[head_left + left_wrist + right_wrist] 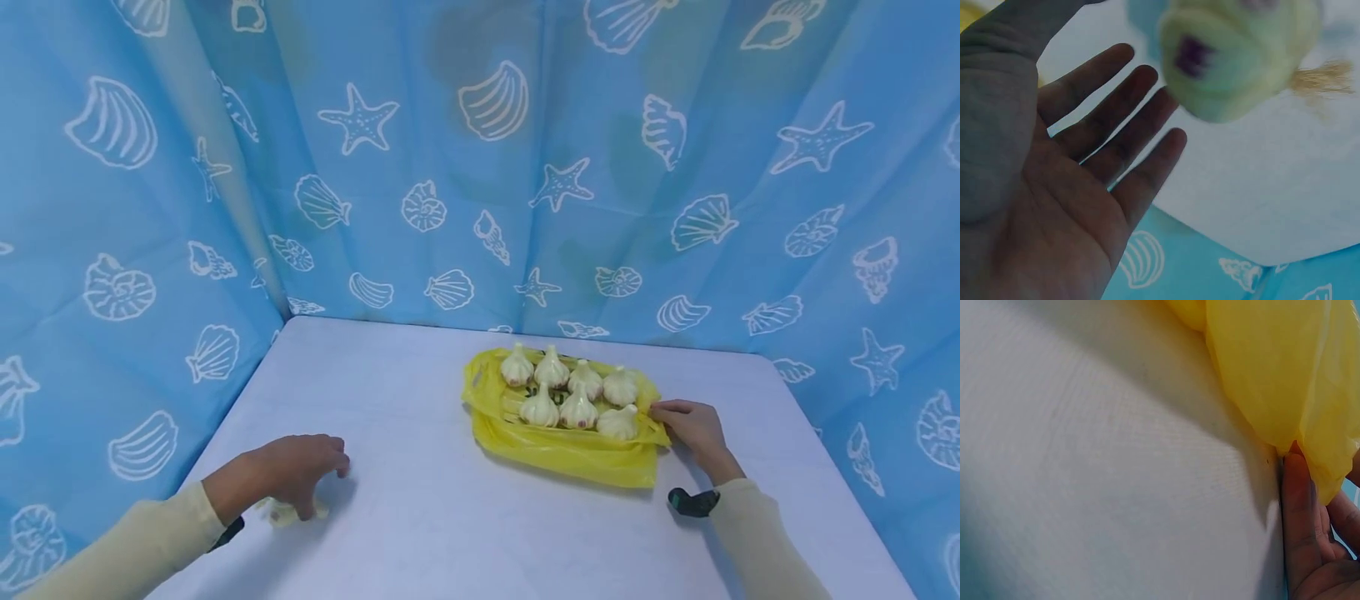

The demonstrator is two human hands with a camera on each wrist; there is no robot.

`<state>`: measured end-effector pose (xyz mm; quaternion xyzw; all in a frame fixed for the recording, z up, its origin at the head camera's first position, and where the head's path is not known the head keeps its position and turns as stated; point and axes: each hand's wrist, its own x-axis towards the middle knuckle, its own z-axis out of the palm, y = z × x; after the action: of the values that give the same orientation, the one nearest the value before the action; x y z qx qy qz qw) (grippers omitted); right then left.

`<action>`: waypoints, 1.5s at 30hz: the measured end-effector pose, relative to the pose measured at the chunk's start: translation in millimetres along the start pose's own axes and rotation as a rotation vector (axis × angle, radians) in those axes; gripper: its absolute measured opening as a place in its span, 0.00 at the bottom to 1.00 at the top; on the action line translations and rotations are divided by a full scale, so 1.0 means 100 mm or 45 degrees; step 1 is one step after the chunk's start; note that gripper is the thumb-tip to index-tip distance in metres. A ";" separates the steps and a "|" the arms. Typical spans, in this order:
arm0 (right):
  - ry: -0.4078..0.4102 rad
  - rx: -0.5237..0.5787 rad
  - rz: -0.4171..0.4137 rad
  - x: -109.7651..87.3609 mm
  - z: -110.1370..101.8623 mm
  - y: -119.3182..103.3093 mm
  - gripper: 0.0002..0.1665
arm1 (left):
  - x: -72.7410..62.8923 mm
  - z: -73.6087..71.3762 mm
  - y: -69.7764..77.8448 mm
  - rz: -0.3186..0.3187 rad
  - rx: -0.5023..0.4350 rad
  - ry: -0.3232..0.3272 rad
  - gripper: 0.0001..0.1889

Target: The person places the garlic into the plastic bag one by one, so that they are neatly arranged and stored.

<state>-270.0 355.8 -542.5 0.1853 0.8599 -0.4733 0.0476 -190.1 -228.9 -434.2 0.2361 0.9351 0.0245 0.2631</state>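
My left hand (296, 468) hovers at the table's left with its fingers spread and loosely bent. Beneath it lies a garlic bulb (282, 514), partly hidden by the hand. In the left wrist view that garlic bulb (1235, 62) looks blurred, with purple marks and a tuft of roots, just beyond the fingertips. At the right, my right hand (693, 433) pinches the right end of a yellow plastic bag (562, 457). In the right wrist view, a fold of the bag (1322, 469) passes between the fingers. Several whole garlic bulbs (578, 407) sit on the bag in two rows.
A white-covered table (405, 500) carries everything. Blue curtains (420, 167) with white shell and starfish prints close it in at the back and both sides. Dark wrist devices (692, 502) are strapped at the cuffs of pale sleeves.
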 end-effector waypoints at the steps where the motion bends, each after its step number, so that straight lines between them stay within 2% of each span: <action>1: 0.004 -0.002 0.000 0.00 -0.01 0.01 0.31 | -0.01 0.01 0.00 0.004 0.045 -0.010 0.26; 6: -0.005 -0.004 0.009 0.00 -0.01 0.03 0.33 | -0.05 0.06 0.02 0.011 0.193 -0.041 0.26; 11: -0.012 -0.006 0.015 -0.01 0.00 0.07 0.34 | -0.09 0.07 -0.01 -0.022 0.274 -0.082 0.28; 15: -0.001 0.007 0.007 -0.02 0.00 0.08 0.34 | -0.09 0.10 -0.07 -0.043 0.292 -0.129 0.29; 20: 0.011 0.018 -0.001 -0.02 0.00 0.06 0.32 | -0.08 0.11 -0.13 -0.046 0.262 -0.144 0.30; 29: 0.001 0.025 0.006 -0.04 -0.01 -0.01 0.32 | -0.08 0.11 -0.17 -0.042 0.126 -0.120 0.30; 35: -0.004 0.015 0.012 -0.03 -0.01 0.02 0.32 | -0.04 0.05 -0.15 -0.024 0.040 -0.111 0.30; 40: -0.003 0.004 -0.008 0.00 -0.02 0.04 0.33 | 0.02 0.01 -0.13 0.017 0.039 -0.023 0.28; 45: -0.008 0.002 -0.008 0.00 -0.03 0.02 0.34 | 0.10 -0.04 -0.09 0.116 0.086 0.067 0.27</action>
<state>-269.3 359.6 -542.6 0.1810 0.8600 -0.4746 0.0488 -203.2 -231.9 -436.4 0.2863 0.9304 0.0112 0.2288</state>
